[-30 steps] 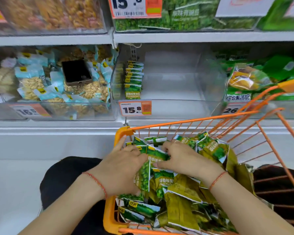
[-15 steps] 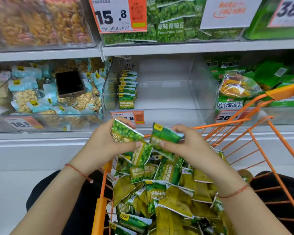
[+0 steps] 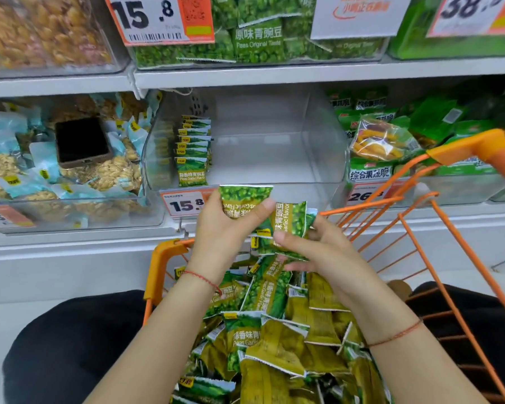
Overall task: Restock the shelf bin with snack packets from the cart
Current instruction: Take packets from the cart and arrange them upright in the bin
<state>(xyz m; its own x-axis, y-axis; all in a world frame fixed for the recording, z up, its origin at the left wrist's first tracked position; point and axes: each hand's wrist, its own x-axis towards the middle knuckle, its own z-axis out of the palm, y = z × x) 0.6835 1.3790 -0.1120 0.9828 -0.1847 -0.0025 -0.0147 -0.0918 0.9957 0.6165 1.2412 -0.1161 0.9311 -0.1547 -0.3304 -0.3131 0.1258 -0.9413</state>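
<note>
Both hands have come up out of the orange wire cart and now hover just in front of the clear plastic shelf bin. The left hand pinches one green pea snack packet; the right hand grips several more. A second ago they were down in the cart's heap, gathering. The bin holds one row of upright packets at its left, so placing looks next.
</note>
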